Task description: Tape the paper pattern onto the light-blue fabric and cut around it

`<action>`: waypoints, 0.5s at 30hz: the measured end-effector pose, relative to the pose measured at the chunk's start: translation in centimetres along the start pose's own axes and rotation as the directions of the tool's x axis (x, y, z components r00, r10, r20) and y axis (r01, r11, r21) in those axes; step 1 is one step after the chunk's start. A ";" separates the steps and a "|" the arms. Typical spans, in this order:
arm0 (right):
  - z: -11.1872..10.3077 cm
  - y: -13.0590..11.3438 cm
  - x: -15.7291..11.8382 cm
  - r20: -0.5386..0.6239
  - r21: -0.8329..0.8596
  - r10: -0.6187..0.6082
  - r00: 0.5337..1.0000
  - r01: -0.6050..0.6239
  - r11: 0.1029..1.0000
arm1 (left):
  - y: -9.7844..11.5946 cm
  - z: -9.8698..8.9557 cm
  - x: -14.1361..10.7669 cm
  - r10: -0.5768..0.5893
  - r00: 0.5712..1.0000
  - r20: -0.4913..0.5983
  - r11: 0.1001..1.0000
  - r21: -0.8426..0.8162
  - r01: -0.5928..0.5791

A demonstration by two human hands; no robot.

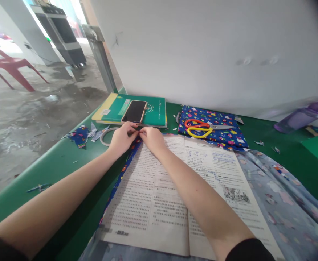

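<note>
An open printed booklet (145, 185) lies flat on a large patterned cloth (281, 192), its pale reverse side facing up. Along the booklet's left edge the cloth is folded over, showing its dark blue printed face. My left hand (123, 139) and my right hand (153, 139) meet at the booklet's top left corner. Both have thumb and fingers pinched together on the cloth's folded edge; the fingertips partly hide it. A roll of tape (104, 137) lies just left of my left hand. Beyond my hands, a phone (134, 111) rests on a green book (155, 108).
Red-and-yellow scissors (202, 128) lie on a folded blue patterned cloth (216, 116). Cloth scraps (80, 136) are scattered on the green table (69, 174). A purple bottle (302, 117) leans by the white wall (202, 47). A red chair (14, 67) stands on the floor at left.
</note>
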State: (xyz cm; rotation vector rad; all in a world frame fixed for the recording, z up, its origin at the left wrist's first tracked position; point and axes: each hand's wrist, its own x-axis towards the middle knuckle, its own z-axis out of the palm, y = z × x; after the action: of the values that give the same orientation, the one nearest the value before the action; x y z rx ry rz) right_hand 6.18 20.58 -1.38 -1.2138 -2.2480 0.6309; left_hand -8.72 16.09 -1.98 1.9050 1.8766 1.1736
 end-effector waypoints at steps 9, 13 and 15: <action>0.2 0.1 0.1 -0.006 0.021 -0.001 1.000 0.001 1.000 | 0.1 0.0 0.0 0.052 0.999 0.010 0.999 0.003 -0.052; 0.2 0.9 0.6 -0.071 0.208 0.048 0.996 -0.032 0.978 | 0.1 0.2 0.1 0.035 0.999 -0.001 0.999 0.028 -0.035; 0.2 1.4 1.0 -0.077 0.298 0.100 0.992 -0.073 0.952 | 0.1 0.2 0.1 0.003 1.000 -0.009 0.999 0.042 -0.003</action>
State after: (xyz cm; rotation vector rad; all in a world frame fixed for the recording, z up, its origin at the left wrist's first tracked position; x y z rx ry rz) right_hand 6.45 22.03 -2.16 -1.1689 -1.9497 0.8915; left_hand -8.53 16.28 -2.04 1.9282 1.9181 1.1544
